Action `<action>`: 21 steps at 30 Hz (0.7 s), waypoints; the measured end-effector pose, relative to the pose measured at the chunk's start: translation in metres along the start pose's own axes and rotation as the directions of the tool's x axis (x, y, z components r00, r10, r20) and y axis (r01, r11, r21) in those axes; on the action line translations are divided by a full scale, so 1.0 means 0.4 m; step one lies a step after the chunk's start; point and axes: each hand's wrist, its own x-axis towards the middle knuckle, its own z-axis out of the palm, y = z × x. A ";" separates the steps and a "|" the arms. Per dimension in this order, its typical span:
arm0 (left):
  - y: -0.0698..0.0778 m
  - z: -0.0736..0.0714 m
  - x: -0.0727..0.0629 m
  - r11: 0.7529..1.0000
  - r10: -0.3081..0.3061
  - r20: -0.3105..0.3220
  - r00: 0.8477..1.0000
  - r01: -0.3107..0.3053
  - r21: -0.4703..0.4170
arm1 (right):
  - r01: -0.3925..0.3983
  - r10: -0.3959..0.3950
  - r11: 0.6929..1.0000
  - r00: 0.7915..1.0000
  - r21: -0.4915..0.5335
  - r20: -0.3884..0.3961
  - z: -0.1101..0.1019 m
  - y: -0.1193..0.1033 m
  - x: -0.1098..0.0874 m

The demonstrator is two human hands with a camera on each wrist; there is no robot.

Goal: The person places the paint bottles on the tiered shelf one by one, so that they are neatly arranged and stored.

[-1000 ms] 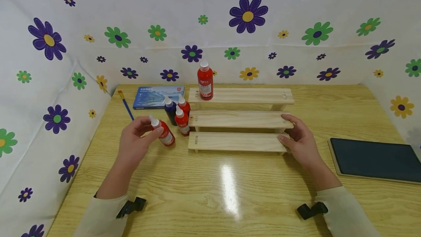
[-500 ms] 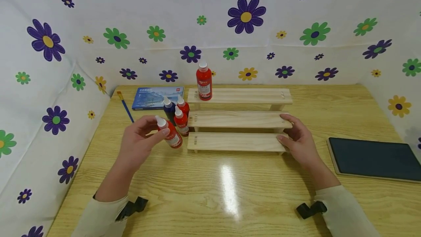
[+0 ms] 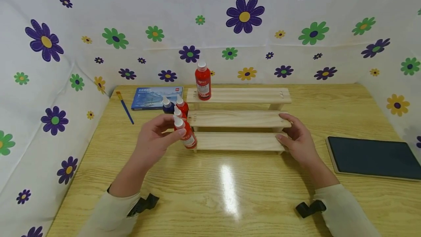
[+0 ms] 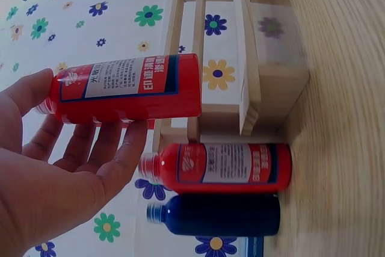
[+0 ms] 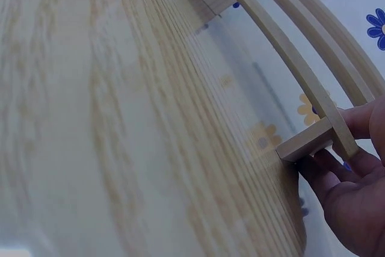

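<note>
My left grip [image 3: 156,138] holds a red cylindrical bottle with a white pointed cap [image 3: 188,139] above the pale wood-grained counter [image 3: 184,196]

My left thumb and fingers grasp the bottle, which leans in front of the left end of a three-tier pale wooden rack [image 3: 240,119]. Its base is clear of the counter; I cannot tell whether it touches the rack. My right grip [image 3: 297,138] is clasped round the rack's right end, thumb on the lowest board, fingers at the middle one.

The counter has a yellowish grain, and a long white glare [image 3: 228,189] streaks its front part. A white cloth printed with purple, green and yellow flowers [image 3: 131,10] rises behind it and along both sides.

Another red bottle [image 3: 203,83] stands upright on the top board's left end. Just beside the rack's left side, two more red bottles [image 3: 182,107] and a dark blue bottle with a white cap [image 3: 168,108] stand close together on the counter. Behind them lies a flat blue box with a mountain picture [image 3: 156,98]; left of that, a blue-handled paintbrush [image 3: 126,111]. A flat dark slab with a pale edge [image 3: 375,156] lies at the right, well apart from the bottles.
</note>
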 end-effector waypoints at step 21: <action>0.042 0.120 0.077 0.995 0.095 0.183 0.979 -0.087 -0.054 | 0.012 -0.012 1.000 1.000 0.023 0.003 -0.005 0.008 0.002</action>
